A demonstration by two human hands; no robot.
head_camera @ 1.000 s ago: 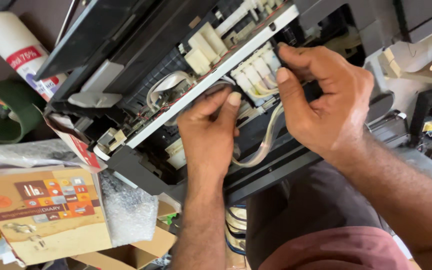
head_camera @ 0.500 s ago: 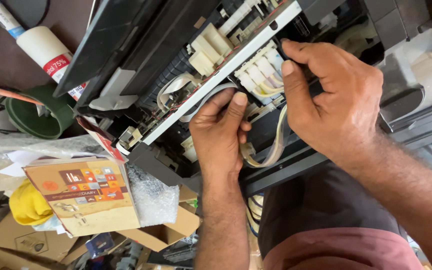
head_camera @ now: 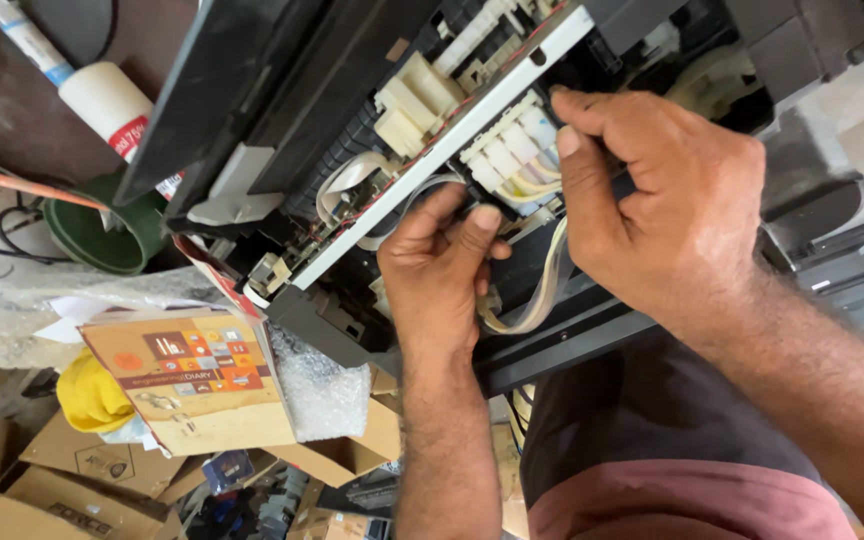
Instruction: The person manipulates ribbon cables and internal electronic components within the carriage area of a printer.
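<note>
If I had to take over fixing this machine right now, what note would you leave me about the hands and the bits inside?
Left hand: reaches up from below, fingertips on the dark part beside the row of white cartridge blocks. Whether it grips anything cannot be seen.
Right hand: comes in from the right, thumb and fingers pinched at the right end of the same row.
The opened printer lies tilted, its white rail bare. A flat band of thin tubes loops down below the blocks, between the hands.
Done: the cover is off and the insides are in reach.
Left: the blocks and tubes still sit in the machine.
</note>
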